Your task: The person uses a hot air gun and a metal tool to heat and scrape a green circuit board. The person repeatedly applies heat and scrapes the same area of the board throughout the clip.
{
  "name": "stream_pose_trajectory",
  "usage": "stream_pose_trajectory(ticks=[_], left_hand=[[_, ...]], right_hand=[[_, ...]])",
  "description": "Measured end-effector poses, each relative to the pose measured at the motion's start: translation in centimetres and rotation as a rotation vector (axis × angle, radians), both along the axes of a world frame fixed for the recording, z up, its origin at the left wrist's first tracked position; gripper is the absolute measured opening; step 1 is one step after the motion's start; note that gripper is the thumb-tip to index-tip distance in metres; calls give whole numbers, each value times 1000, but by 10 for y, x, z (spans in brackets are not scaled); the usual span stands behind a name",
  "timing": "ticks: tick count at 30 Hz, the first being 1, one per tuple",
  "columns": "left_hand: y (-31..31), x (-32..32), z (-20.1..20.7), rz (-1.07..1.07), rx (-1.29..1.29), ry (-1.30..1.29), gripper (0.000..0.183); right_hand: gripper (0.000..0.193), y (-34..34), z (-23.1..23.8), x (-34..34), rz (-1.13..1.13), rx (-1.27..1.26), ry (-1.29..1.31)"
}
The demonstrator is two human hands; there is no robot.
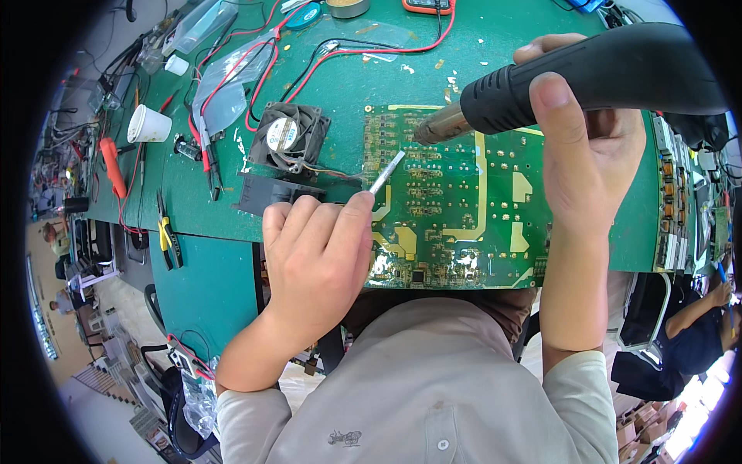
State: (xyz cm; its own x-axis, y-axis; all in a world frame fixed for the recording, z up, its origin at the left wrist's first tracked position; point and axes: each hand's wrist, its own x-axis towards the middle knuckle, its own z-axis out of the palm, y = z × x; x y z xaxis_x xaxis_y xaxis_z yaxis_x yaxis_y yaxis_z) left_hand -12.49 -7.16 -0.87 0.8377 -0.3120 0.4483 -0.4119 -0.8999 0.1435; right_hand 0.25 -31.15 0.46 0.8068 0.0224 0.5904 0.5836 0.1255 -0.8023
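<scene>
A large green circuit board [498, 182] lies on the green bench top in front of me. My right hand [591, 166] is closed around the black handle of a hot air gun [603, 73]. Its metal nozzle tilts down over the upper left part of the board, close to rows of small components. Between the fingers of my left hand [317, 251] is a slim silver-tipped tool [389, 170]. That tip points up and right over the board, a short way below the nozzle. Whether the tool has one prong or two cannot be made out.
Left of the board stand a square cooling fan [290, 138] and a dark plastic block [259, 195]. Further left lie yellow-black pliers [168, 236], a white cup [149, 124] and red and black test leads. More boards [671, 201] line the right edge. Another person [696, 332] is at far right.
</scene>
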Motion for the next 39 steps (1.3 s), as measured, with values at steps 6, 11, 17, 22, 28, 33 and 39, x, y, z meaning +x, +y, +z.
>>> stream_pose_trajectory(ticks=[6,11,17,22,28,33,39], left_hand=[[-5,-5,-2,18,1,47,31],[-10,-9,-1,60,4,84,30],[-15,-14,1,90,11,122,29],[-16,-15,1,100,-4,134,27],[-15,-9,-4,73,-33,79,32],[-15,-10,-1,71,-7,102,32],[-20,-8,2,59,-22,129,29]], right_hand=[[37,0,-1,1,39,21,-14],[37,1,0,0,22,-3,-8],[38,3,1,0,26,19,-13],[39,3,1,0,5,-2,-12],[39,3,1,-1,-15,-19,13],[37,2,1,0,9,-20,-21],[35,2,0,1,15,-26,-26]])
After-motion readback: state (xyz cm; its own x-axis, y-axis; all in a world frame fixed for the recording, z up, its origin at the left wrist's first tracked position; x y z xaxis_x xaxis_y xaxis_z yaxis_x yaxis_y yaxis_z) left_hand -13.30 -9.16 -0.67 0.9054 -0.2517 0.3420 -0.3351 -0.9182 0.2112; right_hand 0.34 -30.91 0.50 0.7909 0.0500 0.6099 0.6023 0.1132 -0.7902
